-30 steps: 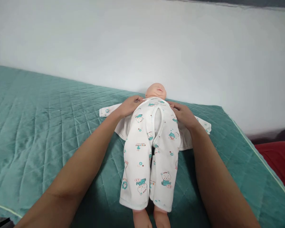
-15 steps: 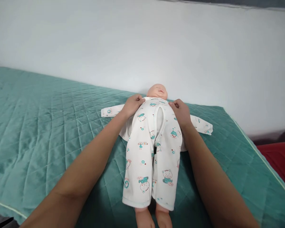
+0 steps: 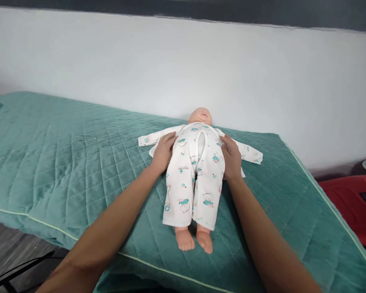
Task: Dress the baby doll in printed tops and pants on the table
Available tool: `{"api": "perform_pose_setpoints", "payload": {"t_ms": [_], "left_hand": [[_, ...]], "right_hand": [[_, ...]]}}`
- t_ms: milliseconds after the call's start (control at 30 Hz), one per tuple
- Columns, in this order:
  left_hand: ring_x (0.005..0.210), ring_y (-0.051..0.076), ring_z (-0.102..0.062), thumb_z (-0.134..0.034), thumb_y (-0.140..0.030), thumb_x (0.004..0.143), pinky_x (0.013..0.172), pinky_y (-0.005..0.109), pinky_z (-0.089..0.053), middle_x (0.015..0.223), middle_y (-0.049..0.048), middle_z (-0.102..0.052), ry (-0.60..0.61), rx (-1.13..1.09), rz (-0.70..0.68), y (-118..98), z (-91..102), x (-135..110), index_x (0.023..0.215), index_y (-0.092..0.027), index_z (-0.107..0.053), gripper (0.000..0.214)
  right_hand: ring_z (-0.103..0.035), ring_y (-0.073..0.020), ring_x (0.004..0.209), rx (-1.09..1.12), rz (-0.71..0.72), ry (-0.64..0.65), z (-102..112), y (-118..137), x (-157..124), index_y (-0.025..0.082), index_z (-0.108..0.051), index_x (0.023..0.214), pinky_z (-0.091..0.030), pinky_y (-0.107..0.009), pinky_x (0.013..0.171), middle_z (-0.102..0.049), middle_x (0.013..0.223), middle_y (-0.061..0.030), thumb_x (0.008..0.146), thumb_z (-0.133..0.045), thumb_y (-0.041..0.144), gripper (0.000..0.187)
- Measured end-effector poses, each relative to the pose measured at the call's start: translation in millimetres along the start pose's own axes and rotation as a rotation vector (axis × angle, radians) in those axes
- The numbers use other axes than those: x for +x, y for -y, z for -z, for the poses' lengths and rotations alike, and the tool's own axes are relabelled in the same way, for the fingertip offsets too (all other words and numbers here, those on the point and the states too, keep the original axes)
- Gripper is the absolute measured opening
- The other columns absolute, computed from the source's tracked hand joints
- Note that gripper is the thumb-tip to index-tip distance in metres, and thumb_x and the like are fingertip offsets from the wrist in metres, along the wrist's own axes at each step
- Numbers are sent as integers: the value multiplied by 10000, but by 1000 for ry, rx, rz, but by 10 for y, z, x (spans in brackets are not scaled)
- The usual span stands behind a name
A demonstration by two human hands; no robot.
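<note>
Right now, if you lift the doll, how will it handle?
The doll probably lifts as one stiff body: its feet stick out toes-up. Its printed suit looks loose, so it may bunch under the left hand and right hand. Lying flat, it seems unlikely to roll.

Baby doll [image 3: 201, 115]: smooth plastic/vinyl, slight sheen on head & feet. Printed pyjama pants [image 3: 192, 179]: soft matt cotton knit, w/ ribbed trim. Matching top [image 3: 152, 138]: same cloth. Bed cover [image 3: 64, 154]: teal quilted fabric, velvety, faint sheen. Far wall [image 3: 183, 69]: matt, smooth. Red thing at right [image 3: 350, 203]: glossy plastic.
</note>
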State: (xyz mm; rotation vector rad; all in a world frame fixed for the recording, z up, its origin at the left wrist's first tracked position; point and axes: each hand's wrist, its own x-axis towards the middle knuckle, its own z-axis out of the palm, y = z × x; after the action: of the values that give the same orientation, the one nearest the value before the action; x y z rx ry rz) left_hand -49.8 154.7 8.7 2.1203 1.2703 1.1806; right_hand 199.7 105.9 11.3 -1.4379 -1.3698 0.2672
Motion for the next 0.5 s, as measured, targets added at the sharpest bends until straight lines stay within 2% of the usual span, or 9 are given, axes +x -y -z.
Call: {"api": "perform_pose_setpoints", "payload": {"t_ms": [100,167,233,300,400,500], "left_hand": [[1365,238,-500,-514,-205,916,1188,464,-373,1446,106,-573,-21,-17,25,-206,175,-629,1352,-213,-595,444],[1295,225,-553,-495,-228,949,1138,440,-434,1358,91,-613,35,-46,61,-372,333,-1106,1305,-244,-609,374],[1240,229,-590,-523,-280,959,1082,428,-484,1316,80,-623,131,-59,82,-522,474,-1539,1267,-281,-612,321],[1199,247,-612,-568,-304,945,1032,443,-513,1294,77,-636,222,-28,86,-629,552,-1859,1271,-314,-591,327],[1125,280,-632,-609,-292,917,963,484,-522,1224,85,-665,248,49,37,-696,522,-2065,1235,-307,-572,320],[1022,274,-639,-516,-211,933,903,483,-517,1096,83,-681,201,81,22,-710,407,-2032,1093,-261,-585,182]], "right_hand": [[-452,-245,1428,119,-38,-31,129,286,-578,254,-615,1303,-345,-512,1193,-539,1495,-95,971,-477,333,368],[-423,-247,1454,166,-37,38,276,471,-1031,317,-551,1355,-369,-528,1188,-472,1551,-64,959,-550,345,397],[-391,-279,1472,113,-21,162,457,600,-1445,336,-541,1355,-367,-566,1188,-415,1581,-69,918,-640,334,449],[-498,-290,1378,90,-36,261,623,658,-1752,330,-550,1318,-444,-566,1125,-498,1485,-89,909,-658,316,423],[-617,-280,1173,-12,-34,316,736,662,-1972,308,-558,1237,-539,-527,994,-605,1264,-87,897,-664,287,356],[-639,-276,1046,-153,21,314,680,668,-1982,278,-554,1160,-560,-502,899,-625,1132,-74,879,-637,211,300]]}}
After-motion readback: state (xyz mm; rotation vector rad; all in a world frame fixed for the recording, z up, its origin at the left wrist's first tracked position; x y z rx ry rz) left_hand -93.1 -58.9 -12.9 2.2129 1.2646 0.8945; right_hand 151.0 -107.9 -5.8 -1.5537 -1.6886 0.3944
